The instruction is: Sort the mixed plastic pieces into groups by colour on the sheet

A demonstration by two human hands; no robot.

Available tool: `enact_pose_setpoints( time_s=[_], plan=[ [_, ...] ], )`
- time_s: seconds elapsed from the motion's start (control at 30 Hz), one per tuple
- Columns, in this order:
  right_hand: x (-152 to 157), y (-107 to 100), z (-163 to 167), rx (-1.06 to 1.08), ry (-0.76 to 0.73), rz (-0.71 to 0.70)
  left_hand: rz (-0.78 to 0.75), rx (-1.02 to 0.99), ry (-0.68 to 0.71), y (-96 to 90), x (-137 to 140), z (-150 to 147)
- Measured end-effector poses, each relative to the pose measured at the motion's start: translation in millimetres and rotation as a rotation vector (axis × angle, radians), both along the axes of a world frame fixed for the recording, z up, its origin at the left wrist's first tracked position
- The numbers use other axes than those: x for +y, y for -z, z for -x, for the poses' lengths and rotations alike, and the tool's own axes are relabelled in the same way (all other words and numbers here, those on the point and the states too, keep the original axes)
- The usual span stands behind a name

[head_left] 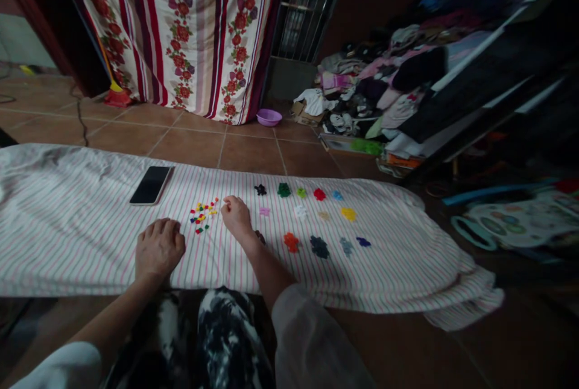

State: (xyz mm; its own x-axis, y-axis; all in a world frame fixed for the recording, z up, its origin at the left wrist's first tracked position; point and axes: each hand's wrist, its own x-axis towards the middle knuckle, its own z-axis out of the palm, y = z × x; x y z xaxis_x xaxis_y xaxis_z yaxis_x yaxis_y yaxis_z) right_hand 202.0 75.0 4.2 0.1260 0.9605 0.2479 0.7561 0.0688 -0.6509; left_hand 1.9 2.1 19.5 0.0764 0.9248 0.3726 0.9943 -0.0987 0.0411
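My right hand (236, 215) is closed in a pinch just right of a loose group of tiny mixed pieces (204, 214) in red, yellow, blue, green and white. Whatever its fingertips hold, if anything, is too small to make out. Palm down on the striped cloth (104, 238), my left hand (160, 247) rests with fingers curled, below and left of that group. Sorted by colour to the right lie small piles, among them black (260, 190), dark green (283, 189), red (319, 194), yellow (348, 214) and orange (291, 242). My right wrist partly covers a brown pile (259, 236).
A phone (151, 185) lies on the cloth at the left. More piles, dark grey (319, 246) and navy (363, 242), sit at the right. Beyond the cloth are a purple basin (269, 117), a floral curtain (181, 33), a broom (117, 93) and heaped clothes (380, 75).
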Motion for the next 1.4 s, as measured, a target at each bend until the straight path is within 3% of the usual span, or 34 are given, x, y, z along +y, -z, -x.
enact_pose_setpoints(
  time_s=[0.2,0.37,0.6,0.73,0.93,1.13,1.4],
  plan=[
    [-1.3,-2.4,-9.1,0.146,-0.026,0.054,0.066,0.009,-0.027,-6.7,-3.7,-2.7],
    [-9.1,-2.4,-25.3,0.32,-0.11,0.02,0.088,-0.006,-0.022,-9.3,-4.8,-3.7],
    [-25.3,-0.7,-77.9,0.452,-0.071,-0.091,0.093,-0.016,-0.031,-9.1,-4.6,-4.7],
    [-38.7,-5.2,-128.3,0.396,0.037,-0.121,0.105,-0.016,-0.028,-9.4,-4.8,-3.6],
    [-55.5,-13.4,-190.1,0.099,0.226,-0.149,0.069,-0.02,-0.019,-6.1,-3.5,-2.0],
    [-66.7,-10.0,-211.9,-0.131,0.256,-0.158,0.043,-0.054,-0.003,-5.0,-3.5,-2.2],
    [-65.4,-4.6,-221.4,-0.154,0.231,-0.128,0.064,-0.02,-0.025,-6.1,-3.7,-2.8]
  ],
)
